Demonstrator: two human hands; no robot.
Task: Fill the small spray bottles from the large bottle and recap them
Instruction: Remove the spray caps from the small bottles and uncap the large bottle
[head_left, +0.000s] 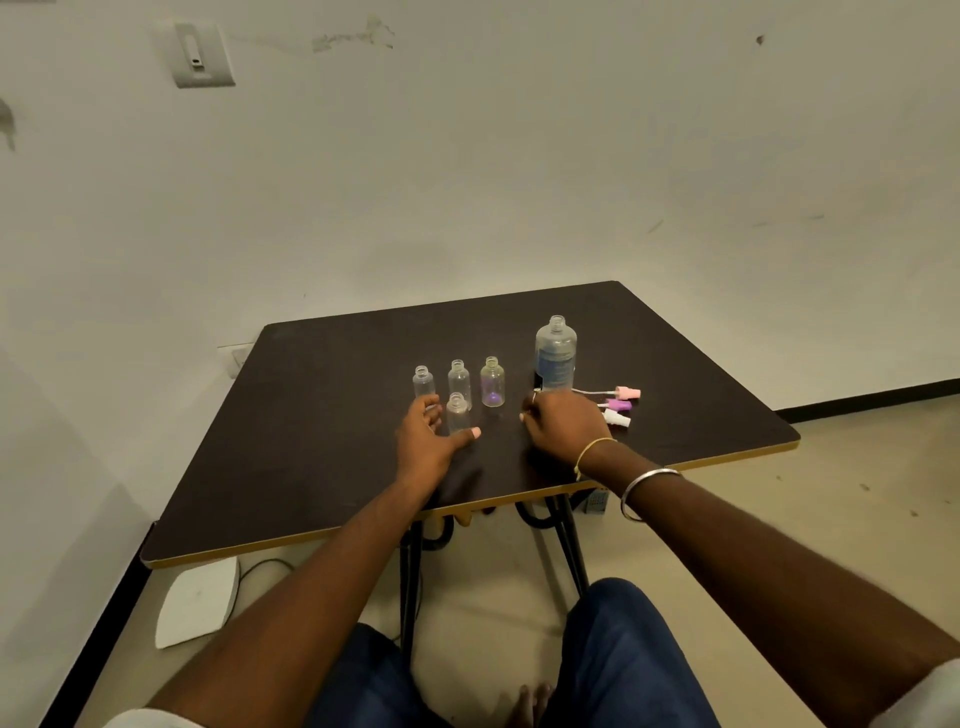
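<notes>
Head-worn view, looking forward and down, table (337, 405) near

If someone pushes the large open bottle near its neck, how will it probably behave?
The large bottle is tall, narrow and upright, so a push near the neck would likely tip it. It has no cap, so any liquid inside could spill on the table. It looks like clear plastic, so probably not fragile.

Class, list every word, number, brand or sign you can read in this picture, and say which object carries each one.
No text here can be read.
Large bottle: bluish label with print, too blurred to read.
Small spray bottles: clear, no print visible.
Wall switch plate: no legible marking.
</notes>
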